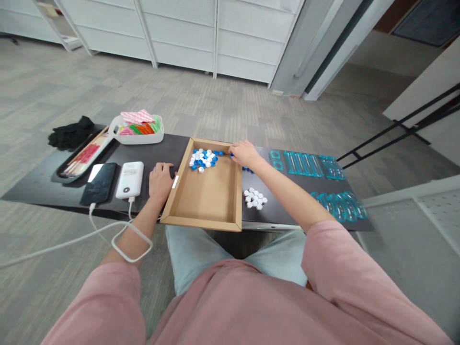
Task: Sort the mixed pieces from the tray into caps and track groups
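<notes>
A shallow cardboard box point(206, 219) lies on the dark table in front of me. Toward its far left corner, blue and white hexagonal pieces point(203, 159) are heaped together. My right hand point(245, 154) reaches over the box's far right corner, its fingers pinched on a small blue hexagonal piece point(231, 155) by the wall. Partly covered by that wrist, more blue pieces point(247, 169) sit on the table outside the box. White hexagonal pieces point(255, 198) form a cluster nearer to me. My left hand point(161, 181) rests open against the box's left wall, fingers loosely extended.
To the left are a white power bank point(130, 179) with a cable, a black phone point(98, 183), a long tray point(84, 158), a white basket point(141, 138) of colourful items and black cloth point(72, 133). Clear teal-tinted plastic parts point(304, 164) lie right.
</notes>
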`<state>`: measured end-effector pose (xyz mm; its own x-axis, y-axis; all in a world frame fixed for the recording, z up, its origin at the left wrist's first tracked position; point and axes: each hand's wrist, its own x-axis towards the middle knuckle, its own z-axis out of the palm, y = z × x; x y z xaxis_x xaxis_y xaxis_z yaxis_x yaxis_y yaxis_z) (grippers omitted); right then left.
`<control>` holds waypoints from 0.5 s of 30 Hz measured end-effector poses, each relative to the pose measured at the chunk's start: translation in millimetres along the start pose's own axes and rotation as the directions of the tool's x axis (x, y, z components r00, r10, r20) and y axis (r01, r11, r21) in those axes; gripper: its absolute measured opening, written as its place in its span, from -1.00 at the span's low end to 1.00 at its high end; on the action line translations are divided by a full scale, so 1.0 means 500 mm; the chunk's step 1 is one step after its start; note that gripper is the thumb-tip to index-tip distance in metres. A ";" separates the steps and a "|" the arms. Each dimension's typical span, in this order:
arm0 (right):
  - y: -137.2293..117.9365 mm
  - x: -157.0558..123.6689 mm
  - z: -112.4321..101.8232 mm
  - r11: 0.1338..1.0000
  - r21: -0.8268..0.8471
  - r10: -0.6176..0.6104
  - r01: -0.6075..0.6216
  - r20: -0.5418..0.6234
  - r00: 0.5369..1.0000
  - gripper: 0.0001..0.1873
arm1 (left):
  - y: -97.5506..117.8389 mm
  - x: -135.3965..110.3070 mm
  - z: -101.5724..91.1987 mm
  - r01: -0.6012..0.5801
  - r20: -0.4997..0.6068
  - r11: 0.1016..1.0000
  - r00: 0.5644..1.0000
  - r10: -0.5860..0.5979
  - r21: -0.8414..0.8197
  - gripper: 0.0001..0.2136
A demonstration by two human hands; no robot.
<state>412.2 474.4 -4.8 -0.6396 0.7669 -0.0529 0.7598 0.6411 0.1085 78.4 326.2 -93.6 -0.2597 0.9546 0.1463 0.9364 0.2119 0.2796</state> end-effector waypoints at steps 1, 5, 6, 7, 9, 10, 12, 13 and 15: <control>-0.025 0.013 -0.001 0.997 -0.071 0.028 -0.025 0.038 0.999 -0.61 | 0.000 0.000 0.000 0.000 -0.003 1.000 1.000 0.000 -0.004 -0.57; -0.075 0.045 0.002 0.978 -0.200 0.103 -0.066 0.179 0.978 -0.50 | 0.003 0.000 -0.001 0.008 -0.007 1.000 1.000 -0.008 -0.016 -0.56; -0.078 0.048 0.003 0.976 -0.208 0.109 -0.067 0.201 0.973 -0.49 | 0.003 0.000 -0.001 0.009 -0.005 1.000 1.000 -0.009 -0.018 -0.56; -0.078 0.050 0.004 0.975 -0.211 0.113 -0.067 0.215 0.970 -0.50 | 0.004 0.000 -0.001 0.008 -0.004 1.000 1.000 -0.008 -0.019 -0.55; -0.076 0.049 0.004 0.976 -0.207 0.115 -0.067 0.231 0.966 -0.53 | 0.005 0.000 -0.001 0.005 -0.002 1.000 1.000 -0.005 -0.021 -0.55; -0.074 0.046 0.004 0.977 -0.204 0.113 -0.064 0.237 0.965 -0.56 | 0.005 0.000 -0.001 0.004 -0.001 1.000 1.000 -0.004 -0.021 -0.55; -0.069 0.040 0.002 0.982 -0.183 0.097 -0.052 0.248 0.964 -0.60 | 0.005 0.000 -0.001 0.006 0.001 1.000 1.000 -0.006 -0.022 -0.55; -0.067 0.036 0.001 0.986 -0.157 0.085 -0.047 0.246 0.966 -0.62 | 0.004 0.000 -0.001 0.007 0.002 1.000 1.000 -0.007 -0.022 -0.55; -0.059 0.028 -0.005 0.997 -0.064 0.051 -0.038 0.217 0.975 -0.60 | 0.003 0.000 -0.001 0.009 0.005 1.000 1.000 -0.009 -0.020 -0.55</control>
<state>380.6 466.3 -6.4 -0.5594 0.7867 -0.2612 0.7743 0.6084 0.1741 79.9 326.4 -92.7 -0.2667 0.9536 0.1396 0.9291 0.2159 0.3002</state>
